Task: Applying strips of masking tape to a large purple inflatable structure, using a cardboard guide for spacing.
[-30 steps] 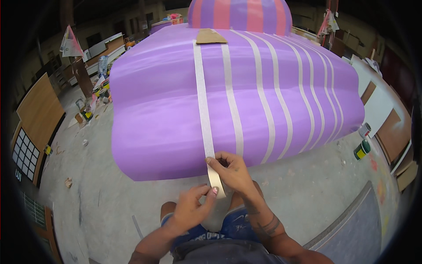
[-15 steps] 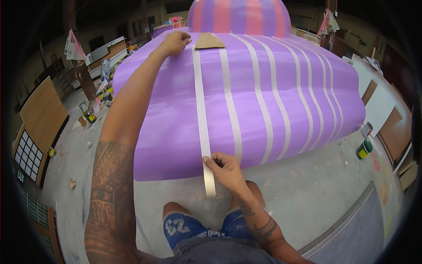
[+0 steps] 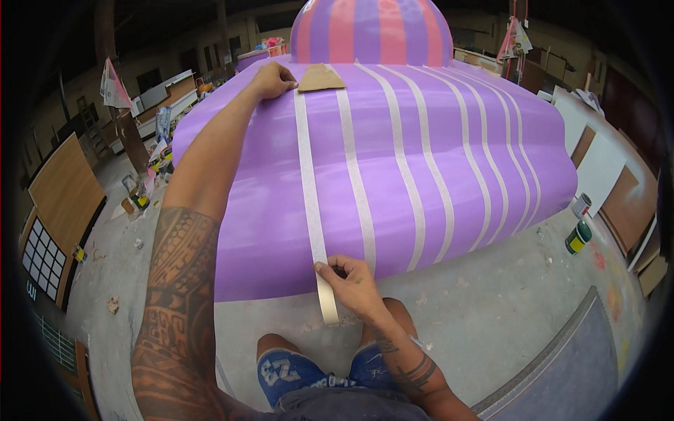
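Observation:
A strip of pale masking tape (image 3: 309, 179) runs down the glossy purple curved form (image 3: 256, 189) in front of me. Its lower end hangs free past the form's bottom edge, where my right hand (image 3: 354, 285) pinches it between thumb and fingers. My left hand (image 3: 272, 80) reaches far up, its fingers bent together beside the tape's upper end; what the fingertips hold is too small to tell. Next to them, a brown cardboard piece (image 3: 321, 78) lies over the tops of two strips. Several more tape strips (image 3: 399, 140) run down the form to the right.
A purple-and-pink striped dome (image 3: 372, 31) rises behind the form. Cans (image 3: 579, 237) stand on the concrete floor (image 3: 281, 319) at right. A grey-blue panel (image 3: 562, 372) lies at lower right. Wooden boards (image 3: 68, 200) lean at left, with clutter (image 3: 137, 189) farther back.
My left hand has come down closer to the tape's upper end and the cardboard. The right hand keeps its pinch on the tape. The whole view has shifted slightly.

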Demonstrator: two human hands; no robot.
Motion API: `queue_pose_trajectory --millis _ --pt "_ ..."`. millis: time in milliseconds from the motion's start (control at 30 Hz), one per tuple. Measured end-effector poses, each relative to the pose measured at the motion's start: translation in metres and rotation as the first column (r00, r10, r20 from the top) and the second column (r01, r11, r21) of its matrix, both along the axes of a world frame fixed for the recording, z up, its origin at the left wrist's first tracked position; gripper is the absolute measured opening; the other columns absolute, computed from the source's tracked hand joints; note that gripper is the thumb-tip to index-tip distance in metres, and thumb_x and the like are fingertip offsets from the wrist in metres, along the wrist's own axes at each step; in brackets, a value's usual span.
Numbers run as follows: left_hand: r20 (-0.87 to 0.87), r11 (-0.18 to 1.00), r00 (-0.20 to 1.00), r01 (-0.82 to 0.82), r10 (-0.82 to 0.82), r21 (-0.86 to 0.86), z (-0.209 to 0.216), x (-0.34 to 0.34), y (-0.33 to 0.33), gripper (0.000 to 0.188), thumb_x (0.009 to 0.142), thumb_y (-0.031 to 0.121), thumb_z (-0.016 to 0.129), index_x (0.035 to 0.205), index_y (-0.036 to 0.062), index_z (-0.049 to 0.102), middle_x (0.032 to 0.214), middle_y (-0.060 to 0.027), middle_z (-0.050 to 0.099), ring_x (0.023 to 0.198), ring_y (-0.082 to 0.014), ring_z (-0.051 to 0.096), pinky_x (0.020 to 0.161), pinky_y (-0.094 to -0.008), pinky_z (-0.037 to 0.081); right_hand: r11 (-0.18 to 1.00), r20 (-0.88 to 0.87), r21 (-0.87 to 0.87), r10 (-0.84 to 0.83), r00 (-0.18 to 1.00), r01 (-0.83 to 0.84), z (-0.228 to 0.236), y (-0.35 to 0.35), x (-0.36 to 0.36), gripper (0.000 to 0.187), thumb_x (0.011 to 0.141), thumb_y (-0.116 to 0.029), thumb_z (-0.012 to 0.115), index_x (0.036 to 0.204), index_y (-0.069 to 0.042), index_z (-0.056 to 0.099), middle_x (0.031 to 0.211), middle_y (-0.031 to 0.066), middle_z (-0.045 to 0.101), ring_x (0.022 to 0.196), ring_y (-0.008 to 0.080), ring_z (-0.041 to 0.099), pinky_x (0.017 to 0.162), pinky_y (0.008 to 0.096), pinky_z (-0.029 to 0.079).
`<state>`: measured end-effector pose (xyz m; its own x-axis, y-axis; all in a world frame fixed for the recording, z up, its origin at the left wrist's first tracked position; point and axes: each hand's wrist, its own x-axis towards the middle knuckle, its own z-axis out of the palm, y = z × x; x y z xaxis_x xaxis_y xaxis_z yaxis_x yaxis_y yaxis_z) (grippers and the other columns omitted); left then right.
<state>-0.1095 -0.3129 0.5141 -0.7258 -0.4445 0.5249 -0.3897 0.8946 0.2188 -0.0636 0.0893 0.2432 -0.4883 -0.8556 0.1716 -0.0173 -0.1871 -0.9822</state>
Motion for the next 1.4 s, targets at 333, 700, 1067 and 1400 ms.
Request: queue_pose_trajectory --millis 333,700,1067,1400 --pt "-0.214 0.999 0.976 0.019 -0.026 -0.034 -0.024 0.008 -0.006 0.031 0.099 0.031 0.070 0.108 0.0008 0.073 0.108 -0.0199 0.075 0.102 -0.0324 0.071 0.090 -0.0414 0.054 1.000 -0.008 0.013 0.020 1.000 -0.020 -0.005 -0.007 0.008 0.027 0.101 -0.024 0.072 0.095 0.002 0.075 0.074 0.0014 0.068 0.067 0.0058 0.056 0.060 0.0258 0.044" --pt "-0.437 0.998 0.898 0.046 -0.058 -0.039 -0.005 0.043 0.025 0.035 0.108 0.032 0.058 0.121 0.0004 0.062 0.110 -0.0195 0.070 0.101 -0.0280 0.067 0.093 -0.0404 0.051 0.999 -0.054 -0.039 -0.005 0.999 0.003 -0.006 0.006 0.003 0.025 0.100 -0.024 0.074 0.098 0.000 0.076 0.075 0.0003 0.068 0.072 0.0065 0.057 0.065 0.0271 0.046" --pt "-0.179 0.881 0.870 0.472 -0.459 0.035 -0.016 0.012 0.063 0.023 0.113 0.024 0.052 0.123 0.0044 0.057 0.128 -0.0086 0.070 0.121 -0.0223 0.061 0.107 -0.0383 0.045 1.000 -0.142 0.017 0.011 0.990 -0.009 -0.022 0.036 0.011 0.026 0.097 -0.026 0.076 0.103 -0.001 0.078 0.088 0.0079 0.072 0.092 0.0184 0.060 0.089 0.0346 0.047" --pt "0.032 0.959 0.959 0.282 -0.283 0.025 -0.033 0.030 0.038 0.027 0.115 0.025 0.040 0.128 0.0024 0.047 0.148 -0.0174 0.061 0.138 -0.0377 0.055 0.115 -0.0439 0.042 1.000 -0.195 -0.001 0.028 0.980 -0.028 -0.023 0.032 0.016 0.023 0.097 -0.025 0.076 0.103 -0.003 0.079 0.086 0.0074 0.069 0.091 0.0183 0.059 0.086 0.0344 0.048"
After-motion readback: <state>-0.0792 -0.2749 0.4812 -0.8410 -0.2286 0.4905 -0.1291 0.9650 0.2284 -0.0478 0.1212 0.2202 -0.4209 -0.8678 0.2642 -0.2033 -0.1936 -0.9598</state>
